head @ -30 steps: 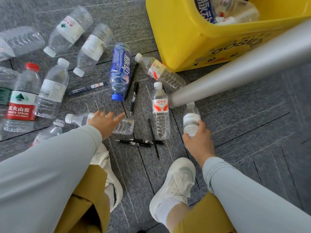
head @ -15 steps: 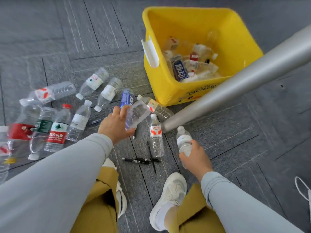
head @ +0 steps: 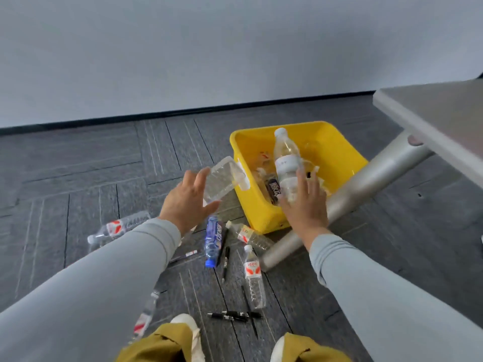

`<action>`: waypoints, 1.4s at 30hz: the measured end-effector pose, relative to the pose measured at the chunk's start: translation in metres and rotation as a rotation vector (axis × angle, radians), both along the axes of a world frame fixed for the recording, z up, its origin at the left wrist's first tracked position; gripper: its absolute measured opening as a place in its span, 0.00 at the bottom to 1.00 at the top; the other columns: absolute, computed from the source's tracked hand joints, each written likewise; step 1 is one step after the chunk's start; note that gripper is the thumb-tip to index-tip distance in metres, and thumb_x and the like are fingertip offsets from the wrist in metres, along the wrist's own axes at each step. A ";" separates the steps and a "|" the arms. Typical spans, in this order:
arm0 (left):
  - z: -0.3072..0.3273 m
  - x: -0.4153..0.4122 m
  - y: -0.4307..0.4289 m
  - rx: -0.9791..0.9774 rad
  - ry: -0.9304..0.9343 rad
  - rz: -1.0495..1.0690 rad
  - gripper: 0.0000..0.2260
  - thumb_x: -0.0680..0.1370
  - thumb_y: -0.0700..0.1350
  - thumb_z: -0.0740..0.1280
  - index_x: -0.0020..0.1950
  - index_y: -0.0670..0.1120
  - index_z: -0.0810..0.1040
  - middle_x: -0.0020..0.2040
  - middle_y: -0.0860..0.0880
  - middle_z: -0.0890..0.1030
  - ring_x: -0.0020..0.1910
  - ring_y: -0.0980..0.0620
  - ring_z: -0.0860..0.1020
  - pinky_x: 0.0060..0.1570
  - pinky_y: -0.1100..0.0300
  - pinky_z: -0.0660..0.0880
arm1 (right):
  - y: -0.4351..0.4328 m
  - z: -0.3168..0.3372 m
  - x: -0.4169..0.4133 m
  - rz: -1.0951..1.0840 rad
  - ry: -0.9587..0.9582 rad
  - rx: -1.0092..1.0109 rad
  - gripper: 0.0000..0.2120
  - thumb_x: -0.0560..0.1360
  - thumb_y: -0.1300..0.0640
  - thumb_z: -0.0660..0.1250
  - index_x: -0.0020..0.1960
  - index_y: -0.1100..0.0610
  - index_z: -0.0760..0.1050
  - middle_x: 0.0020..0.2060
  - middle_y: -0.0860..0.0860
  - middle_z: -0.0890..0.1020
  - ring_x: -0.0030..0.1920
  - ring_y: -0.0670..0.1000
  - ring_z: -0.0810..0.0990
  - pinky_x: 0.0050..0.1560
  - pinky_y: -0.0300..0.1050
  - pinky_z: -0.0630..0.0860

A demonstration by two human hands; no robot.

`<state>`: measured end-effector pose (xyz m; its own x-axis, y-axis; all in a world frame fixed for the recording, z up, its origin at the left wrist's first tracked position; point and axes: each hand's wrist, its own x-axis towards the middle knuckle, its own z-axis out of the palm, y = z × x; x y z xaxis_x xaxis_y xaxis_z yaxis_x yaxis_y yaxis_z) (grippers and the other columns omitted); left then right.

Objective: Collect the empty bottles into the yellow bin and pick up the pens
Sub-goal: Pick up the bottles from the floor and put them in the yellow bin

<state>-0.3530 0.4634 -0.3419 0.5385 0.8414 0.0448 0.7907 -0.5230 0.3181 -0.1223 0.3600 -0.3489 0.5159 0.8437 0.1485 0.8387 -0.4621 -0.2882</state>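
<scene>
The yellow bin (head: 261,212) stands on the grey carpet with several bottles inside. My left hand (head: 188,202) is at the bin's left corner with its fingers spread, and a clear unlabelled bottle (head: 220,178) lies tilted at its fingertips. Over the bin's front, my right hand (head: 305,207) has straight fingers, and an upright white-labelled bottle (head: 286,158) is just beyond them above the bin. On the floor lie a blue bottle (head: 214,239), two red-labelled bottles (head: 252,278) (head: 248,235) and black pens (head: 234,315) (head: 226,262).
A silver table leg (head: 366,184) slants down to the floor right of the bin, under a grey tabletop (head: 431,121). More bottles lie at the left (head: 117,227) and under my left arm (head: 146,314). A red-and-white pen (head: 185,256) lies beside the blue bottle.
Both hands rose from the floor and swung forward to the bin, each carrying a bottle. Their fingers have spread open. The view tilted up to the wall.
</scene>
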 end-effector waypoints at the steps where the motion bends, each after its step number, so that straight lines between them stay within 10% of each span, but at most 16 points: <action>1: 0.007 0.003 0.003 0.014 -0.010 -0.012 0.35 0.76 0.58 0.64 0.76 0.47 0.52 0.65 0.43 0.66 0.54 0.41 0.77 0.49 0.50 0.76 | 0.014 0.014 0.009 -0.072 -0.010 -0.035 0.37 0.76 0.43 0.63 0.76 0.52 0.48 0.75 0.60 0.52 0.71 0.63 0.58 0.69 0.56 0.60; 11: -0.004 0.049 0.011 -0.054 0.069 -0.148 0.35 0.78 0.57 0.61 0.77 0.49 0.44 0.71 0.45 0.63 0.68 0.44 0.67 0.66 0.52 0.66 | -0.017 -0.007 0.016 -0.033 0.103 -0.215 0.30 0.78 0.52 0.60 0.76 0.52 0.51 0.74 0.53 0.60 0.71 0.56 0.60 0.67 0.52 0.66; 18: 0.046 0.173 0.046 0.243 0.039 -0.185 0.40 0.77 0.55 0.64 0.76 0.51 0.37 0.78 0.45 0.45 0.77 0.42 0.45 0.72 0.42 0.49 | -0.038 0.006 0.039 0.027 0.083 -0.157 0.29 0.78 0.53 0.60 0.75 0.53 0.53 0.71 0.54 0.65 0.68 0.55 0.65 0.63 0.50 0.69; 42: -0.182 0.049 -0.029 -0.164 0.258 -0.004 0.27 0.77 0.55 0.59 0.73 0.47 0.58 0.70 0.46 0.64 0.67 0.44 0.65 0.63 0.51 0.65 | -0.046 -0.157 -0.008 0.100 0.214 -0.485 0.27 0.77 0.53 0.61 0.74 0.54 0.56 0.69 0.54 0.66 0.66 0.56 0.66 0.62 0.51 0.68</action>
<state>-0.3036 0.4342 -0.5243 0.5182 0.8237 -0.2302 0.8542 -0.4849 0.1875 -0.1298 0.3137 -0.5057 0.4052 0.8361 -0.3697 0.8315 -0.5052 -0.2310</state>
